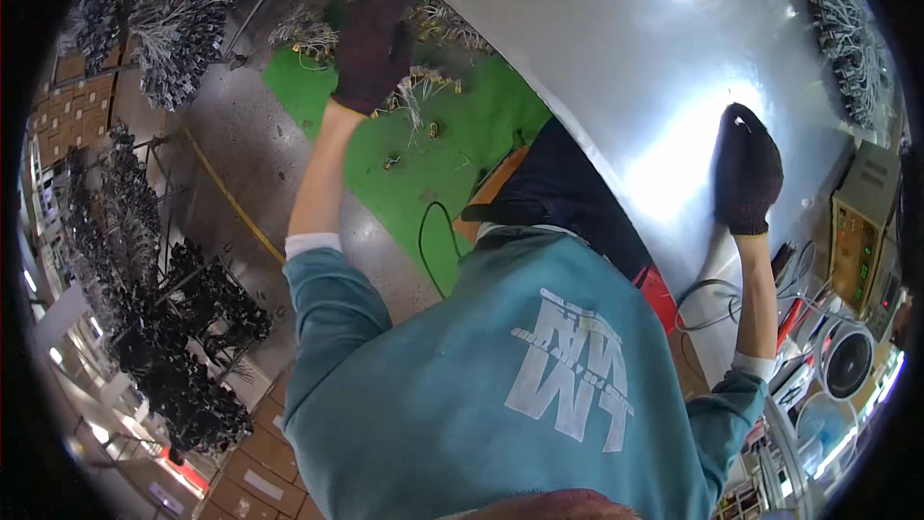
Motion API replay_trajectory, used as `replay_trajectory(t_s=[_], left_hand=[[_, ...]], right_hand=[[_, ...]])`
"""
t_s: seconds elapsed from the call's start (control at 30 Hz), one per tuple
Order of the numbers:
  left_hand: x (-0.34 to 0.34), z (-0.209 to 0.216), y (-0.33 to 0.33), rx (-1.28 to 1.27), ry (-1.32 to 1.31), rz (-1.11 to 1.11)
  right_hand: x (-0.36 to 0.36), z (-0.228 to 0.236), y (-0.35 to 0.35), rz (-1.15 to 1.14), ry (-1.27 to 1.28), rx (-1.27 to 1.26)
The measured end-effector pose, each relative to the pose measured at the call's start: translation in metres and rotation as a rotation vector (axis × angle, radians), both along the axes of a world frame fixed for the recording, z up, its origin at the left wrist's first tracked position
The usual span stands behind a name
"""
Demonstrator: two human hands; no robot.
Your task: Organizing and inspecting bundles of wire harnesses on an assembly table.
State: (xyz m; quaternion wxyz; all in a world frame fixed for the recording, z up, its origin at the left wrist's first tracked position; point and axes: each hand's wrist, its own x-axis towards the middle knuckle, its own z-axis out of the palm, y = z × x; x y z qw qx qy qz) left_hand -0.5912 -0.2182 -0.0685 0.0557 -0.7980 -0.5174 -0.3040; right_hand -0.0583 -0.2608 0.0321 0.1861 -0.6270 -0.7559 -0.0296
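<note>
My left hand (371, 58), in a dark knitted glove, reaches out over a green mat (385, 173) at the far left. Beside it lie bundles of thin wires with pale connectors (416, 101); its fingers are dark and blurred, so whether it grips any is hidden. On the right, my right hand (746, 173), also gloved, rests on a shiny metal tabletop (597, 58). Its fingers are curled together, with a tiny bit of something at the fingertips that I cannot make out.
Hanging cable bundles (188, 29) and a rack of black cables (135, 299) stand at left, near stacked cardboard boxes (72, 116). An instrument with a lit panel (861, 231), loose leads (707, 294) and a round dark-faced device (849, 361) sit at right. More cables (847, 29) hang at far right.
</note>
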Motion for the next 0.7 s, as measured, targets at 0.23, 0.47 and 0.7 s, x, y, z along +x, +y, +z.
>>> replay_trajectory(t_s=[0.23, 0.47, 0.7], left_hand=[[-0.056, -0.256, -0.116, -0.453, -0.526, 0.379], [-0.093, -0.392, -0.174, -1.163, 0.150, 0.540], [-0.054, -0.444, -0.156, -1.220, -1.037, 1.044]], right_hand=[[-0.098, -0.031, 0.023, 0.442, -0.184, 0.082], [-0.176, -0.048, 0.095, 0.931, -0.035, -0.052], [-0.278, -0.066, 0.155, 0.661, -0.027, -0.235]])
